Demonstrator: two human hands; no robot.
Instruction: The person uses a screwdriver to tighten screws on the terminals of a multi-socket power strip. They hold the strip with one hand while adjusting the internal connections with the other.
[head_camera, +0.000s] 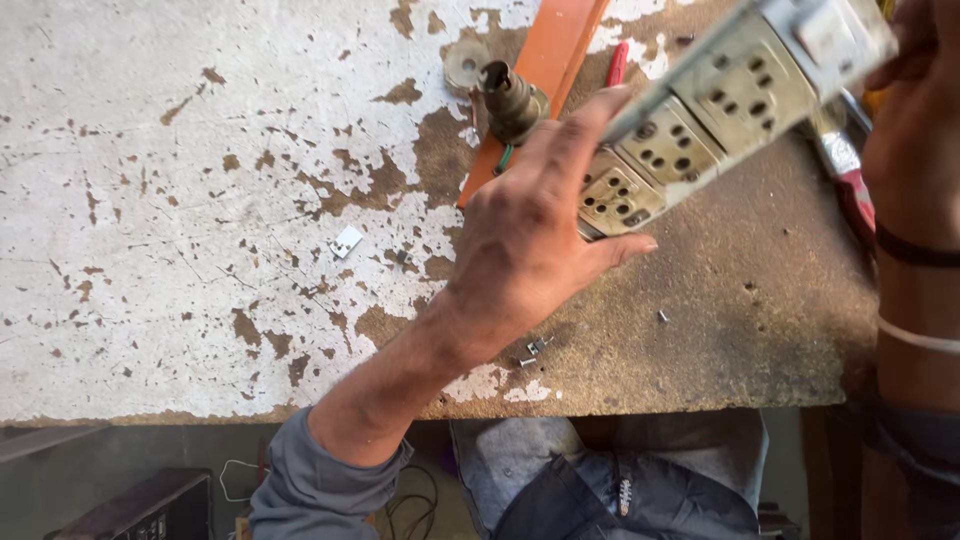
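Note:
A long dirty grey socket strip (700, 120) with several multi-hole outlets is held tilted above the worn table (200, 200). My left hand (530, 240) grips its lower end, fingers wrapped around the edge. My right hand (915, 110) holds the upper end at the top right corner; its fingers are partly out of view. A black band and a white band circle my right wrist.
An orange flat bar (545, 70) lies at the back with a dark round fitting (512, 100) and a pale disc (465, 62) beside it. A red-handled tool (850, 180) lies under the strip. Small screws (532, 352) and a metal scrap (346, 240) lie loose.

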